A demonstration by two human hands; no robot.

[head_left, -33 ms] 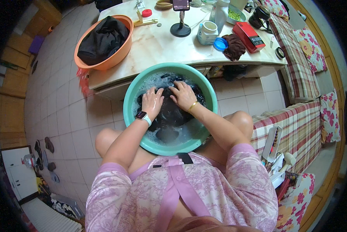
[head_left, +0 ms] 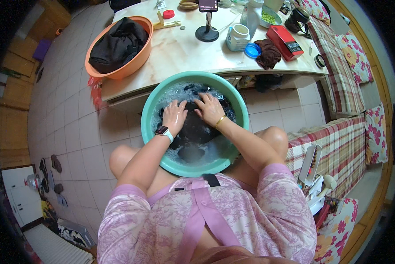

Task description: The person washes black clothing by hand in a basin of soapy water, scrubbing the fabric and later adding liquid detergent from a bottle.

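Observation:
A teal basin point(head_left: 151, 115) stands on the floor between my knees, filled with soapy water and a dark wet garment point(head_left: 196, 128). My left hand point(head_left: 174, 116), with a smartwatch on its wrist, presses down on the garment's left side. My right hand point(head_left: 210, 110), with a gold bracelet on its wrist, grips the garment's upper part, fingers curled into the cloth. The two hands lie close together near the far side of the basin.
A low marble table point(head_left: 180, 50) just beyond the basin carries an orange basin point(head_left: 138, 59) of dark clothes, a phone on a stand point(head_left: 207, 26), a white jar point(head_left: 238, 37), a blue lid point(head_left: 252, 50) and a red box point(head_left: 285, 42). A plaid-cushioned bench point(head_left: 338, 141) runs along my right.

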